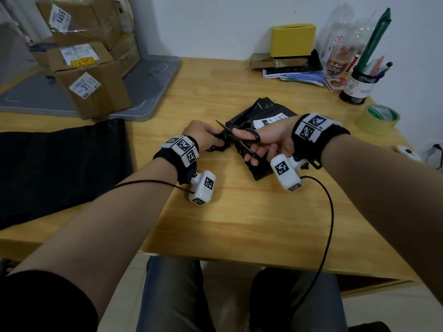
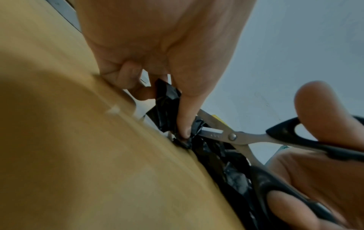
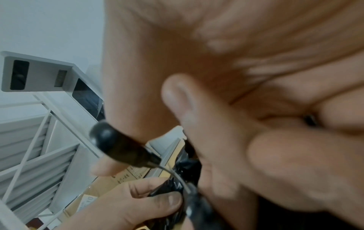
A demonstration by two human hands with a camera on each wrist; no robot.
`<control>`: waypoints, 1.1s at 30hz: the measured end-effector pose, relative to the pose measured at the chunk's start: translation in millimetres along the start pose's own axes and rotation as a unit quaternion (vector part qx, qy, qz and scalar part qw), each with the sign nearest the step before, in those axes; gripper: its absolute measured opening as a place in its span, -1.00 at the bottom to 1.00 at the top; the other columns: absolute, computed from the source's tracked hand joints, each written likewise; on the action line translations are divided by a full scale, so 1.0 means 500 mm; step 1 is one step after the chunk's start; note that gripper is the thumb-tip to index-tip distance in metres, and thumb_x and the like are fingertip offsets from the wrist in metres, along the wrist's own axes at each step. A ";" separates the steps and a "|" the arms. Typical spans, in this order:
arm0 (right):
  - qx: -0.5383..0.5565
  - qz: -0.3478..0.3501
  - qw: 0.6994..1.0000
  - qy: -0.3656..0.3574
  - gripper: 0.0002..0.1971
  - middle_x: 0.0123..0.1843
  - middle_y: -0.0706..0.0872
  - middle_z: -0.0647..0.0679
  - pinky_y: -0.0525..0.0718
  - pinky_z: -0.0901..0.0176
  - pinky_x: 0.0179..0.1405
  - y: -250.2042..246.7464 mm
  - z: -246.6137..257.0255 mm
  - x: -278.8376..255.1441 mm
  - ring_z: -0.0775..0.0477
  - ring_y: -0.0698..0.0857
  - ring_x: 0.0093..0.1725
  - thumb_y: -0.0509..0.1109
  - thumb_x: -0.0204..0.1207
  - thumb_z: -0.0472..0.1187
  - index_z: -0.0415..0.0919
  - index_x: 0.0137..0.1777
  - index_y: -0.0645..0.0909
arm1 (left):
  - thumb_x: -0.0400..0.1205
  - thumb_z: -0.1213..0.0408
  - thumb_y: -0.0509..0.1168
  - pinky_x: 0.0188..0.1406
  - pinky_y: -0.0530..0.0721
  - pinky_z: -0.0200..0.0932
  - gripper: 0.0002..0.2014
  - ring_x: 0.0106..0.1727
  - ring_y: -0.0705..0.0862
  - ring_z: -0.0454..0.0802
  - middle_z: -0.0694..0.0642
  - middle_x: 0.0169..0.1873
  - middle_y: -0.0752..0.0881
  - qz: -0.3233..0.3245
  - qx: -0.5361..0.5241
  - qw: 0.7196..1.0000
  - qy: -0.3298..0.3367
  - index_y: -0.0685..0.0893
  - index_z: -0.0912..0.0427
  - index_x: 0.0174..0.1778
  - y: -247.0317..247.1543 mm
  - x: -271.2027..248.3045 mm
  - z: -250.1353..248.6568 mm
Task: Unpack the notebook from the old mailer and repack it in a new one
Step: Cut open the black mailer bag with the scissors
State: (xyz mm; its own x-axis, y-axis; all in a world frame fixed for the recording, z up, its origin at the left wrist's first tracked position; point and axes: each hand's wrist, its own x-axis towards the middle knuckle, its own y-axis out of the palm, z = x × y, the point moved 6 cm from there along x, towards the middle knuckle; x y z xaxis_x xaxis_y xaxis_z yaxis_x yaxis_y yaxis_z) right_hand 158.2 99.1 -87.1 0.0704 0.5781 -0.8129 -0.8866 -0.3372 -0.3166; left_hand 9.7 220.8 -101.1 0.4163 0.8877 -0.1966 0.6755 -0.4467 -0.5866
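The old black plastic mailer [image 1: 263, 111] with a white label lies at the middle of the wooden table [image 1: 239, 212]. My left hand [image 1: 203, 136] pinches the mailer's bunched left end [image 2: 167, 115] between thumb and fingers. My right hand [image 1: 261, 142] holds black-handled scissors [image 1: 242, 137], thumb and fingers through the loops. The steel blades [image 2: 214, 132] stand apart around the bunched plastic right beside my left thumb. In the right wrist view the scissors' handle [image 3: 120, 147] and the crumpled mailer [image 3: 177, 183] show below my palm. The notebook is hidden inside the mailer.
A flat black bag [image 1: 60, 168] lies on the table's left. Cardboard boxes [image 1: 88, 87] sit on a grey tray at the back left. A yellow box [image 1: 292, 39], papers, bottles, a pen holder [image 1: 359, 85] and a tape roll [image 1: 377, 118] crowd the back right.
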 end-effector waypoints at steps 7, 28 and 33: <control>0.012 0.002 1.000 -0.022 -0.33 -0.44 0.55 0.10 0.21 0.41 -0.70 0.002 -0.003 0.017 0.20 0.19 -0.72 0.16 0.40 0.60 -0.07 -0.19 0.51 | 0.37 0.31 0.64 0.14 0.71 -0.15 -0.80 -0.02 0.77 -0.06 -0.02 -0.12 0.81 -0.007 -0.017 1.000 -0.005 0.81 -0.02 -0.20 -0.005 0.015 0.009; 0.076 0.019 0.997 -0.027 -0.40 -0.44 0.55 0.08 0.10 0.41 -0.68 0.014 0.003 0.028 0.18 0.22 -0.74 0.39 0.37 0.52 -0.09 -0.24 0.54 | 0.40 0.34 0.63 -0.04 0.50 -0.29 -0.74 -0.13 0.61 -0.25 -0.08 -0.16 0.73 0.044 -0.035 0.998 -0.015 0.81 0.07 -0.04 -0.012 0.014 0.013; 0.070 0.037 0.997 -0.021 -0.24 -0.30 0.68 -0.04 0.17 0.46 -0.74 0.021 0.031 0.016 0.21 0.28 -0.75 0.32 0.32 0.59 -0.21 -0.15 0.61 | 0.42 0.33 0.62 -0.20 0.51 -0.41 -0.71 -0.13 0.64 -0.28 -0.11 -0.17 0.74 0.059 -0.042 0.997 -0.004 0.79 0.02 0.01 -0.018 0.012 0.012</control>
State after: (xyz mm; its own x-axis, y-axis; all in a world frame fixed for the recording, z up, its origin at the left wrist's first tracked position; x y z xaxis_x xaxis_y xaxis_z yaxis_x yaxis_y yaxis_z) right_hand 142.4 111.5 -89.5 -0.0130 0.5869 -0.8095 -0.9437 -0.2749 -0.1841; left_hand 2.4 230.6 -101.7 0.4914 0.8294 -0.2658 0.6713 -0.5551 -0.4912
